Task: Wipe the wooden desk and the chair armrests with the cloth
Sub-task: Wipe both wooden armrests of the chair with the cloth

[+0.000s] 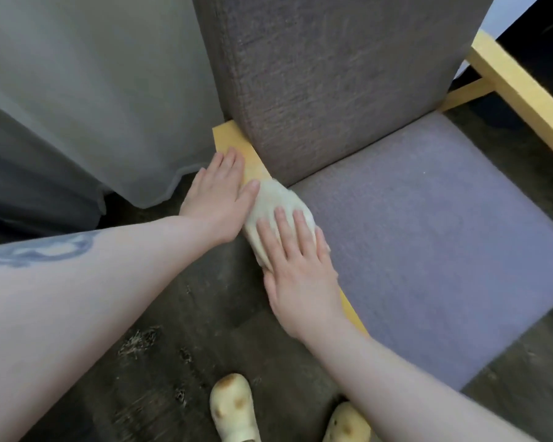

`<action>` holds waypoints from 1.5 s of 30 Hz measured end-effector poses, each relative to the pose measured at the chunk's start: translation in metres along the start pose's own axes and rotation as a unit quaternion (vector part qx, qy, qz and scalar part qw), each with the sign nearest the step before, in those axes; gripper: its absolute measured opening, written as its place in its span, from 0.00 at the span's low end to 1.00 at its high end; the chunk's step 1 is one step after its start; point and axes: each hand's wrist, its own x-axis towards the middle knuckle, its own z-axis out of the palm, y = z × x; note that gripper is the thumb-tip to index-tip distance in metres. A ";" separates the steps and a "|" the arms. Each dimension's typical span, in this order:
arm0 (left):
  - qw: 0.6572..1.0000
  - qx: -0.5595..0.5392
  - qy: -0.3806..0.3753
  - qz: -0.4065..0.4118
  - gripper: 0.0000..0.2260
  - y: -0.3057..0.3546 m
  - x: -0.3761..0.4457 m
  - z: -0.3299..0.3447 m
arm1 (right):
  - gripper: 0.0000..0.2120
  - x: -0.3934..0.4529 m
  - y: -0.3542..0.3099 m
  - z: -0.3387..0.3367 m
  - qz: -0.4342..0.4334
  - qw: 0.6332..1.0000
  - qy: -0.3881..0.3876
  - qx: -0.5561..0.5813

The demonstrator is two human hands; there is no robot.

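Observation:
A pale cream cloth [276, 199] lies bunched on the near yellow wooden armrest [233, 138] of a grey upholstered chair [428, 224]. My right hand [296, 266] presses flat on the cloth with straight fingers. Just behind the cloth, my left hand [219, 194] rests flat on the same armrest, its thumb touching the cloth's far edge. The middle of the armrest is hidden under both hands and the cloth. The far armrest [517, 90] runs along the right side. No desk is in view.
The chair's tall grey backrest [332, 74] stands right of the armrest. A sheer grey curtain [93, 100] hangs at the left down to the dark, worn floor [179, 330]. My two cream shoes [232, 406] stand at the bottom.

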 end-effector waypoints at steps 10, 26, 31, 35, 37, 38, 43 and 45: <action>0.999 -0.030 0.033 -0.008 0.27 -0.007 0.002 -0.013 | 0.37 0.112 -0.020 -0.014 0.026 0.997 -0.059 -0.036; 0.998 0.062 0.013 0.017 0.29 0.003 -0.003 0.021 | 0.31 -0.058 0.016 0.011 0.036 0.999 -0.001 0.011; 0.993 0.106 0.033 0.028 0.28 0.000 -0.004 0.028 | 0.33 -0.030 0.013 0.017 0.025 1.000 0.014 -0.006; 0.994 0.107 0.015 0.002 0.30 0.006 -0.003 0.026 | 0.32 -0.157 0.041 0.045 0.029 0.997 0.069 -0.020; 0.994 0.104 0.014 -0.014 0.30 0.014 -0.008 0.029 | 0.23 -0.206 0.061 0.055 0.030 0.990 0.100 -0.096; 0.994 0.105 0.014 -0.018 0.31 0.017 -0.011 0.032 | 0.19 -0.219 0.068 0.059 0.040 0.985 0.134 -0.105; 0.993 0.117 0.010 -0.017 0.30 0.022 -0.024 0.037 | 0.29 -0.186 0.048 0.043 0.040 0.996 0.078 0.008; 0.993 0.117 0.013 -0.019 0.30 0.022 -0.023 0.036 | 0.31 -0.130 0.031 0.028 0.044 0.997 0.057 0.017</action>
